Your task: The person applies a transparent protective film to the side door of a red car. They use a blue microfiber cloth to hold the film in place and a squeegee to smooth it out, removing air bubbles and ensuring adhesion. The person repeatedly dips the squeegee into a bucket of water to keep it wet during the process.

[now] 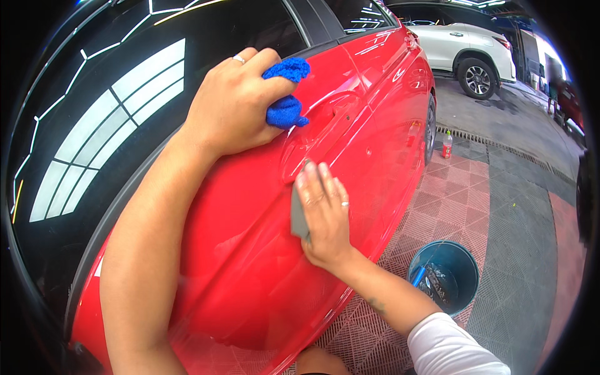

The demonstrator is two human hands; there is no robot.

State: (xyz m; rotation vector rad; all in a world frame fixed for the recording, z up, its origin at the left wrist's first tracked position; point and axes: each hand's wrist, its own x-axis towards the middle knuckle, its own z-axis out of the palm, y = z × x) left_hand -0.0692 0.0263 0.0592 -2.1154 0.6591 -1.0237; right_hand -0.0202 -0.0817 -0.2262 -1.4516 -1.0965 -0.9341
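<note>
My left hand (240, 103) grips a bunched blue microfiber cloth (284, 112) high on a red car's door (237, 262), just below the dark side window (244, 25). My right hand (322, 212) presses a flat dark grey pad (297, 219) against the door, just below the recessed door handle (331, 119). The pad is mostly hidden under the fingers and palm. Glossy reflections and faint wet-looking streaks show on the paint.
A dark teal bucket (465, 265) with liquid and a blue-handled item stands low at the right on red and grey floor tiles (519, 250). A small bottle (447, 145) stands near the rear wheel and floor drain. A white SUV (431, 44) is parked behind.
</note>
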